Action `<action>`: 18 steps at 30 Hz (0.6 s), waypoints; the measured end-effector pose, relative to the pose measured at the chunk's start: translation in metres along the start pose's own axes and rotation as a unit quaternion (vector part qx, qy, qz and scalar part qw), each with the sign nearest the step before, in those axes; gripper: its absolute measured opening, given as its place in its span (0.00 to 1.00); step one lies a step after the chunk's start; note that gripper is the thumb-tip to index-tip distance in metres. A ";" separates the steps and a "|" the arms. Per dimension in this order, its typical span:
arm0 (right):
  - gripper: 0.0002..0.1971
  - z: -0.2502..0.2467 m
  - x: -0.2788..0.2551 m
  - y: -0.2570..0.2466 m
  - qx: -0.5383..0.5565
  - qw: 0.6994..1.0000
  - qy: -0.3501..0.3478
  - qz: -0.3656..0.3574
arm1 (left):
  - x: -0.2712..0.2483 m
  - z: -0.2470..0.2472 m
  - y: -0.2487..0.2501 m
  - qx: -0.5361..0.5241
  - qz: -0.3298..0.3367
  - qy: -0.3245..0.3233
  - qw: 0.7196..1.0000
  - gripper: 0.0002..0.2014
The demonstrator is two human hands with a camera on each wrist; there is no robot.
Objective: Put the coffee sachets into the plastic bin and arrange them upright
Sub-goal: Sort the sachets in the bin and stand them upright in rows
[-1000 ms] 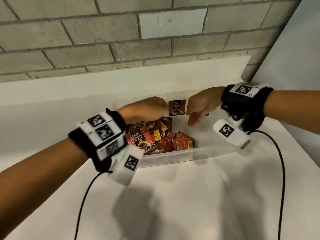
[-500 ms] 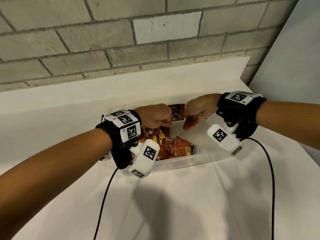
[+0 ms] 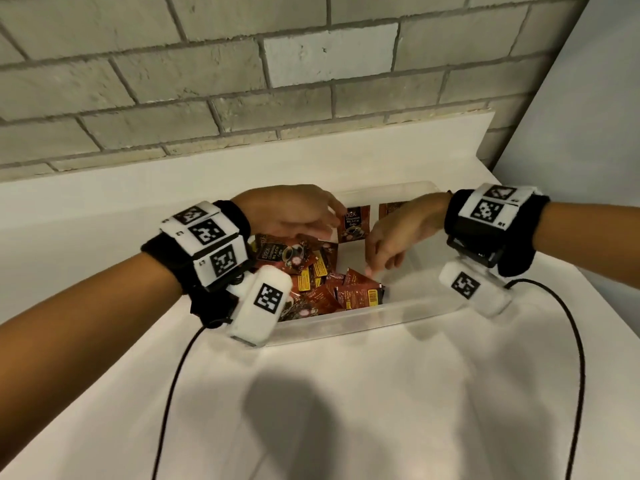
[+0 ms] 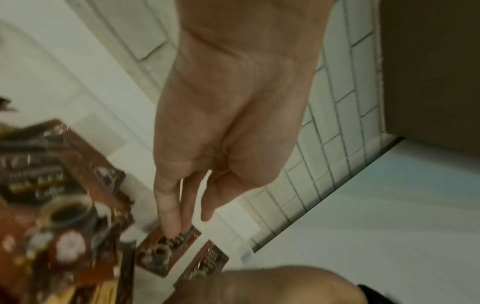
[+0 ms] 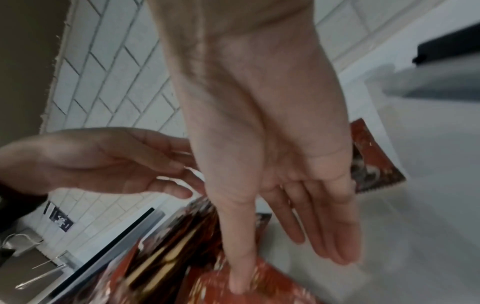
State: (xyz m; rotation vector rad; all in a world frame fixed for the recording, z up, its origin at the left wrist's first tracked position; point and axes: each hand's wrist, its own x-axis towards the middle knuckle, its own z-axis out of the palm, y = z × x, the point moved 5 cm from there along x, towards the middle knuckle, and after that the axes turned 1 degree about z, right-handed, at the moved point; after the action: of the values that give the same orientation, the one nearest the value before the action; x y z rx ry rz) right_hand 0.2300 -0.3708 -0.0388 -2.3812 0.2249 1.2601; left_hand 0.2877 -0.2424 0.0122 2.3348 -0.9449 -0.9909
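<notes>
A clear plastic bin sits on the white counter. Several red-brown coffee sachets lie in a loose pile in its left half. Two sachets stand upright against the far wall: one in plain sight, the other half hidden behind my right hand. My left hand reaches across the pile, and its straight fingertips touch the top of the visible upright sachet. My right hand points down with straight fingers, and one fingertip presses on a flat sachet at the pile's right edge.
The bin's right half shows bare floor. A brick wall rises behind the counter's raised back ledge, and a grey panel stands at the right. Black cables trail from both wrist cameras across the counter.
Both hands were curled near the upright sachet. The left now stretches its fingers onto that sachet. The right has opened and dropped to a loose sachet at the pile's edge.
</notes>
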 end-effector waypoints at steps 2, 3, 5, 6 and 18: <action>0.32 0.012 -0.001 -0.004 -0.030 0.999 -0.027 -0.009 | -0.008 -0.005 -0.002 -0.023 -0.010 -0.025 0.999 0.17; 0.33 0.017 -0.001 -0.006 -0.029 0.999 -0.039 -0.015 | -0.016 -0.004 -0.003 -0.047 -0.021 -0.044 0.998 0.18; 0.31 0.026 0.002 -0.011 -0.021 0.998 -0.058 -0.026 | -0.032 -0.002 -0.003 0.016 0.003 -0.065 0.998 0.19; 0.28 0.030 0.003 -0.014 -0.019 0.997 -0.063 -0.029 | -0.039 0.001 -0.002 0.058 0.024 -0.080 0.995 0.20; 0.23 0.041 -0.005 -0.038 0.133 0.984 -0.083 -0.085 | -0.056 0.039 -0.011 0.240 0.077 -0.096 0.963 0.24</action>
State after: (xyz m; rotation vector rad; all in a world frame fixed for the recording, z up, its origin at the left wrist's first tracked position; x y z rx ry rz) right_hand 0.2096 -0.3189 -0.0435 -2.0143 0.1254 1.2545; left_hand 0.2342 -0.1992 0.0052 2.5210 -1.5686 -1.0251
